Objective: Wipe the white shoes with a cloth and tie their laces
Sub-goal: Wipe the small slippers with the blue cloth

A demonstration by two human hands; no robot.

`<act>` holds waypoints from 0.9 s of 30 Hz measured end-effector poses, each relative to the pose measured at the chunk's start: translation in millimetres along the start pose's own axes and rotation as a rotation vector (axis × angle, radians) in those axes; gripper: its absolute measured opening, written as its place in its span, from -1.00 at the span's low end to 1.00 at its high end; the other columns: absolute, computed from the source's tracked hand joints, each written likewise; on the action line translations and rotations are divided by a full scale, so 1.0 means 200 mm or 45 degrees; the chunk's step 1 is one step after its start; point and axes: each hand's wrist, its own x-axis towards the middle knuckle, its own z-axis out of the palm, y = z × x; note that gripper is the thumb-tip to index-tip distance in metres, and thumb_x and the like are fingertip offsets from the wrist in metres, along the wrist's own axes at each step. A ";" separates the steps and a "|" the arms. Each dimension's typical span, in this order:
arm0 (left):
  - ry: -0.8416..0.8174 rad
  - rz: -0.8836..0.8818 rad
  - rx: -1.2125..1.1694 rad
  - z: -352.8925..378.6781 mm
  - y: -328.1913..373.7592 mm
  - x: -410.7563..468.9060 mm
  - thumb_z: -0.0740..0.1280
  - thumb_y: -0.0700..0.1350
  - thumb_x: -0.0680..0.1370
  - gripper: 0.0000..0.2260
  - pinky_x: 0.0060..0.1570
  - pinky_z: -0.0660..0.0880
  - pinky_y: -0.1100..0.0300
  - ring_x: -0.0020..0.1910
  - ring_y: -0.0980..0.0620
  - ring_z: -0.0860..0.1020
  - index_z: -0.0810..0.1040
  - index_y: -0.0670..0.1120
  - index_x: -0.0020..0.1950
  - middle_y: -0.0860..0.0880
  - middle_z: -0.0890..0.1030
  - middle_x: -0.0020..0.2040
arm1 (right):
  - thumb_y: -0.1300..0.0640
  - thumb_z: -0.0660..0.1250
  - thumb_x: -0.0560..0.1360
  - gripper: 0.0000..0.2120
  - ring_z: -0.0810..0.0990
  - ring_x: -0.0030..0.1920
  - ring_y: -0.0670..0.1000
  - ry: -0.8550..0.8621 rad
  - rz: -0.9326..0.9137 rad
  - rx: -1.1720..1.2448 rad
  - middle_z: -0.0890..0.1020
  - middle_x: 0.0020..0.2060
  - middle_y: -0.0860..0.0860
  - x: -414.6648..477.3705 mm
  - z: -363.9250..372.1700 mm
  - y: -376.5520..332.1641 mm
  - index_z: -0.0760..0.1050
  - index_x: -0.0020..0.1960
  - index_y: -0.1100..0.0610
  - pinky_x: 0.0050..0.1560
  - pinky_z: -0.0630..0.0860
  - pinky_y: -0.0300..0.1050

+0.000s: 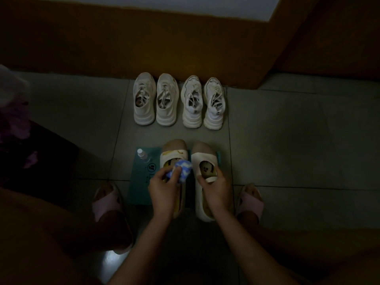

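Head view, dim light. Tiled floor (287,140) below you. Four white sneakers (166,99) in row against wall (144,48), heels toward you, laces loose. Teal mat (139,182) nearer, left slip-on (173,149) and right slip-on (203,153) side by side on it. Your left hand (162,188): fingers clenched round blue-white cloth (184,169), over left slip-on. Your right hand (216,188): fingers grasping right slip-on's opening edge. Small bottle (141,154) upright on mat's far-left corner.

Four white lace-up sneakers (144,99) stand in one row at 12 o'clock. Two white strapped slip-on shoes (204,159) lie at centre. At their 9 o'clock: one teal flat mat (137,188), one small clear white-capped bottle (141,154). One blue-and-white patterned cloth (184,171). Two pink slide slippers (104,204), at 7 and 5 o'clock.
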 end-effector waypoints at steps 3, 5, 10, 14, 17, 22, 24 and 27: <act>0.018 -0.069 -0.049 0.00 0.01 0.07 0.39 -0.10 0.49 -0.82 -0.23 0.45 0.34 -0.20 0.14 0.57 0.63 -0.16 0.03 -0.05 0.65 -0.13 | -0.15 0.38 0.42 -0.34 0.43 0.26 0.14 -0.058 0.016 -0.190 0.42 0.28 0.11 0.01 0.00 -0.01 0.26 0.44 0.00 0.15 0.46 0.02; 0.016 -0.098 -0.091 0.00 0.01 0.12 0.40 -0.10 0.48 -0.82 -0.22 0.46 0.30 -0.20 0.10 0.58 0.64 -0.17 0.01 -0.07 0.66 -0.14 | -0.16 0.31 0.45 -0.40 0.30 0.35 0.14 -0.041 0.007 -0.277 0.35 0.35 0.09 0.01 -0.03 -0.04 0.30 0.42 0.00 0.27 0.37 0.06; -0.020 -0.153 -0.206 0.02 0.02 0.18 0.41 -0.14 0.47 -0.85 -0.33 0.46 0.45 -0.27 0.12 0.55 0.63 -0.22 -0.05 -0.03 0.63 -0.23 | 0.00 0.28 0.53 -0.64 0.29 0.32 -0.03 0.077 -0.319 0.039 0.46 0.27 -0.09 -0.03 -0.08 -0.20 0.46 0.30 0.04 0.32 0.34 -0.07; -0.094 -0.230 -0.307 0.03 0.02 0.20 0.41 -0.11 0.47 -0.83 -0.30 0.50 0.40 -0.21 0.10 0.59 0.62 -0.17 0.00 -0.06 0.66 -0.14 | 0.04 0.29 0.53 -0.60 0.49 0.21 -0.11 -0.402 -0.145 0.563 0.51 0.18 -0.11 -0.03 -0.05 -0.36 0.40 0.36 0.05 0.18 0.49 -0.26; -0.122 -0.296 -0.369 0.03 0.02 0.21 0.42 -0.08 0.46 -0.81 -0.24 0.52 0.27 -0.17 0.05 0.61 0.58 -0.14 0.00 -0.11 0.66 -0.07 | 0.07 0.33 0.51 -0.65 0.57 0.16 0.00 -0.496 -0.053 0.658 0.59 0.17 0.06 0.01 0.00 -0.38 0.48 0.28 0.07 0.21 0.52 0.04; -0.052 -0.268 -0.274 0.03 0.01 0.24 0.42 -0.10 0.47 -0.69 -0.18 0.49 0.27 -0.06 0.01 0.58 0.49 -0.20 0.14 -0.12 0.59 0.03 | 0.16 0.37 0.48 -0.84 0.65 -0.01 0.01 -0.573 0.016 0.760 0.66 -0.01 0.08 0.03 -0.01 -0.40 0.56 0.06 0.06 -0.04 0.63 -0.11; -0.033 -0.251 -0.210 0.04 0.01 0.23 0.42 -0.10 0.47 -0.69 -0.25 0.46 0.37 -0.13 0.10 0.55 0.46 -0.18 0.14 -0.05 0.57 -0.02 | 0.18 0.38 0.48 -0.78 0.65 0.02 0.02 -0.583 0.083 0.799 0.66 0.03 0.10 0.03 -0.01 -0.38 0.55 0.13 0.12 -0.02 0.62 -0.11; -0.005 -0.216 -0.191 0.05 0.01 0.22 0.44 -0.11 0.44 -0.70 -0.39 0.41 0.51 -0.18 0.19 0.52 0.45 -0.15 0.09 0.03 0.54 -0.12 | 0.24 0.37 0.47 -0.69 0.64 0.05 0.06 -0.585 0.172 0.887 0.64 0.07 0.15 0.02 0.00 -0.37 0.52 0.20 0.23 0.00 0.61 -0.14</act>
